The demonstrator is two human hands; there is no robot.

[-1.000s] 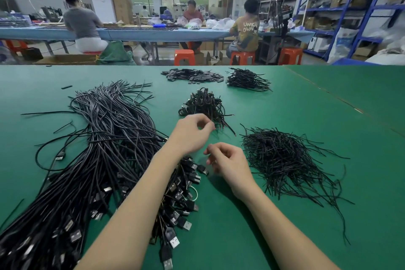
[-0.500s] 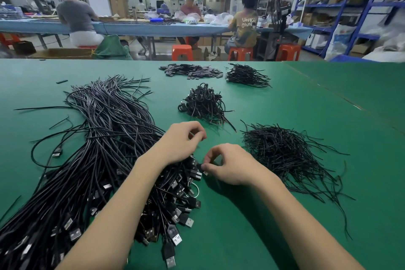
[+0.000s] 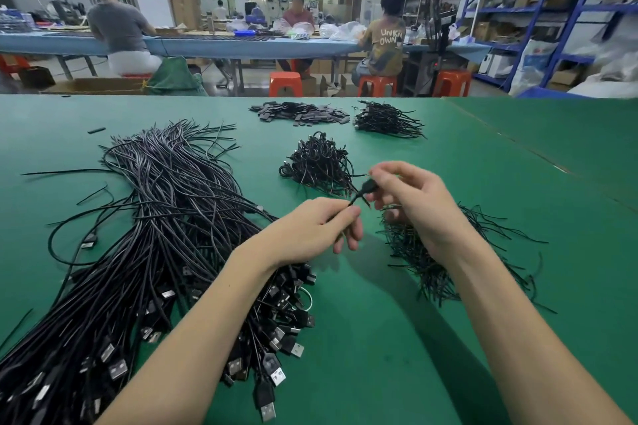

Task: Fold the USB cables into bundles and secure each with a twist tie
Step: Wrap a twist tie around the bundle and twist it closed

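A big heap of loose black USB cables covers the left of the green table, plugs toward me. My right hand is raised and pinches the black plug end of one USB cable. Just below that plug my left hand grips the same cable's cord. A pile of thin black twist ties lies on the right, partly hidden under my right hand. Tied bundles sit in a heap beyond my hands.
Farther back lie a second heap of bundles and a flat pile of small dark pieces. A seam runs across the table's right side. Beyond the far edge several people sit at a blue bench, with orange stools and blue shelving.
Both hands rose from the plug end of the cable heap. The right hand took a cable's plug and lifted it; the left hand moved up along the same cable.
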